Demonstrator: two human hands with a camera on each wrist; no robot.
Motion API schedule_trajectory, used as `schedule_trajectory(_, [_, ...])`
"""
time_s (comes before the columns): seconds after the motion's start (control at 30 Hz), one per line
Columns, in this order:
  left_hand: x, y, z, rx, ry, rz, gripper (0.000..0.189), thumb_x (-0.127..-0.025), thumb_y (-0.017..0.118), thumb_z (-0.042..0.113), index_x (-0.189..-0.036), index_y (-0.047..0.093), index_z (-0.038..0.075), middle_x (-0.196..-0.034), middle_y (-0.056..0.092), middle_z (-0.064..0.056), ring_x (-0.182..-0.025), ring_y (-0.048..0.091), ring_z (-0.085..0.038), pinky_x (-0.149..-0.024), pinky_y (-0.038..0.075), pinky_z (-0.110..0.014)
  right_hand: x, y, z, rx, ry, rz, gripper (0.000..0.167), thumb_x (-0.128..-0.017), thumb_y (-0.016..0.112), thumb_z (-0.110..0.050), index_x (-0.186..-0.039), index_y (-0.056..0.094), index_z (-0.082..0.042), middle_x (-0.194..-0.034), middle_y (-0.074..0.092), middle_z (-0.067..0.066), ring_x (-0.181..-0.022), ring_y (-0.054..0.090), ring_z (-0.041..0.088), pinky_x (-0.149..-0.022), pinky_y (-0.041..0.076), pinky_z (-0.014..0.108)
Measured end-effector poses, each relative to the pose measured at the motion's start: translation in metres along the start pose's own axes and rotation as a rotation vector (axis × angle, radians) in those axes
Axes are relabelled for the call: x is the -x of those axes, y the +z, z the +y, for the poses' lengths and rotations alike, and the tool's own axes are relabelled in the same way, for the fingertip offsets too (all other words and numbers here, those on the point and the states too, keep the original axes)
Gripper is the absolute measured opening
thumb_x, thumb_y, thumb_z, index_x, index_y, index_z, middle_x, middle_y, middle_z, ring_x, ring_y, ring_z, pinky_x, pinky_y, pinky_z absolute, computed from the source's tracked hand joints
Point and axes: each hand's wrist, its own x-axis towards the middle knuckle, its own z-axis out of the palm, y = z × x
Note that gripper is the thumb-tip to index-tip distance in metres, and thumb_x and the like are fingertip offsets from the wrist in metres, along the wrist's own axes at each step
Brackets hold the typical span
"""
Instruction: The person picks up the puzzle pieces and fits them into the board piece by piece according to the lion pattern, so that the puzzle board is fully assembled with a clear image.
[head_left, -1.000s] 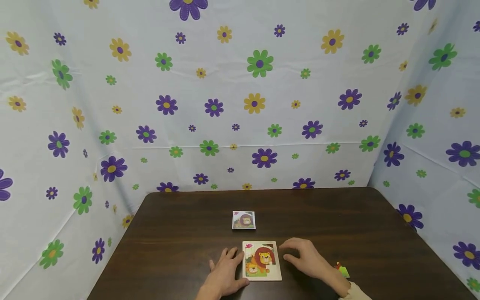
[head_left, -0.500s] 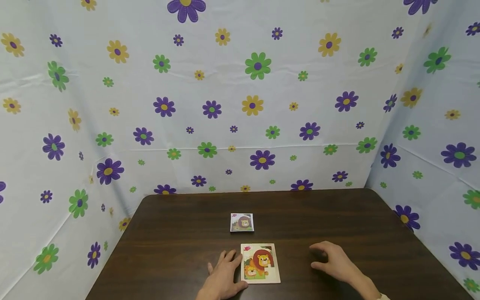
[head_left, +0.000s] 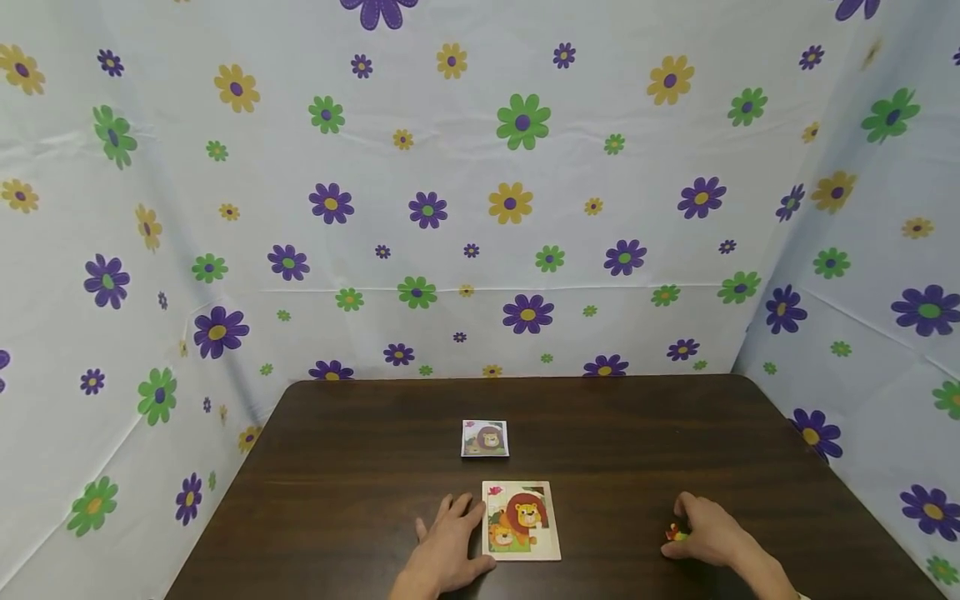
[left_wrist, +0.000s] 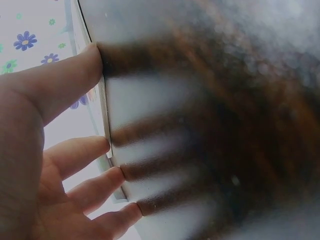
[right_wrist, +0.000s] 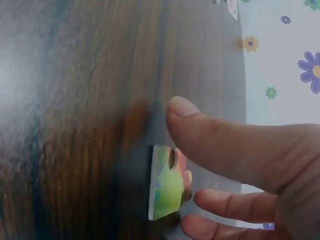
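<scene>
A wooden jigsaw board with a lion picture lies on the table in the head view, bare wood showing at its lower right. My left hand rests beside it, thumb and fingertips against its left edge. Off to the right, my right hand is at a green and red puzzle piece, thumb and fingers spread around it. In the right wrist view this puzzle piece lies on the tabletop, with the thumb on one side and two fingertips close to its other side.
A small card with the same lion picture lies behind the board. The dark wooden table has rounded far corners. A white flowered cloth hangs behind it and along both sides.
My right hand has moved from beside the board rightward to the puzzle piece. My left hand has stayed at the board's left edge.
</scene>
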Motion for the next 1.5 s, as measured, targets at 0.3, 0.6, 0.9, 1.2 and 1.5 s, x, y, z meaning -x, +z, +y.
schedule_trajectory(0.3, [0.001,0.001,0.0,-0.004,0.002,-0.01,0.072,-0.074,0.079,0.044,-0.135,0.056,0.014,-0.141,0.045,-0.017,-0.131,0.034,-0.048,-0.081,0.021,-0.084,-0.001,-0.001,0.005,-0.053,0.103,-0.017,0.044,-0.067,0.087,-0.017,-0.089,0.053,0.0,-0.08,0.054,0.006,-0.071,0.05,0.019,-0.062,0.045,0.036])
schedule_trajectory(0.6, [-0.001,0.0,0.0,-0.008,-0.004,-0.018,0.071,-0.074,0.078,0.044,-0.135,0.056,0.014,-0.141,0.045,-0.016,-0.131,0.034,-0.048,-0.081,0.021,-0.084,-0.004,0.0,-0.004,-0.138,0.082,-0.009,0.037,-0.066,0.083,0.001,-0.083,0.051,-0.004,-0.073,0.048,0.006,-0.065,0.045,0.019,-0.058,0.039,0.032])
schedule_trajectory(0.9, [0.001,0.002,0.0,-0.014,0.001,-0.001,0.072,-0.074,0.079,0.044,-0.135,0.056,0.014,-0.141,0.045,-0.017,-0.13,0.035,-0.048,-0.081,0.021,-0.084,-0.01,0.011,-0.011,-0.17,-0.171,0.109,0.03,-0.066,0.072,0.011,-0.083,0.054,-0.006,-0.072,0.059,-0.001,-0.061,0.048,0.009,-0.053,0.036,0.024])
schedule_trajectory(1.2, [-0.001,0.001,0.001,-0.019,-0.001,-0.021,0.072,-0.075,0.078,0.046,-0.136,0.055,0.016,-0.142,0.044,-0.016,-0.131,0.034,-0.048,-0.082,0.022,-0.083,-0.022,0.007,-0.051,-0.119,-0.247,0.295,0.013,-0.076,0.078,-0.007,-0.082,0.068,-0.013,-0.075,0.066,-0.006,-0.061,0.055,0.002,-0.054,0.044,0.024])
schedule_trajectory(1.5, [-0.001,0.0,0.001,-0.022,-0.005,-0.012,0.071,-0.074,0.078,0.045,-0.135,0.056,0.016,-0.141,0.045,-0.016,-0.13,0.035,-0.048,-0.082,0.022,-0.083,-0.029,0.006,-0.088,-0.133,-0.323,0.298,0.007,-0.082,0.073,-0.006,-0.083,0.073,-0.013,-0.076,0.066,-0.006,-0.06,0.048,0.002,-0.054,0.041,0.022])
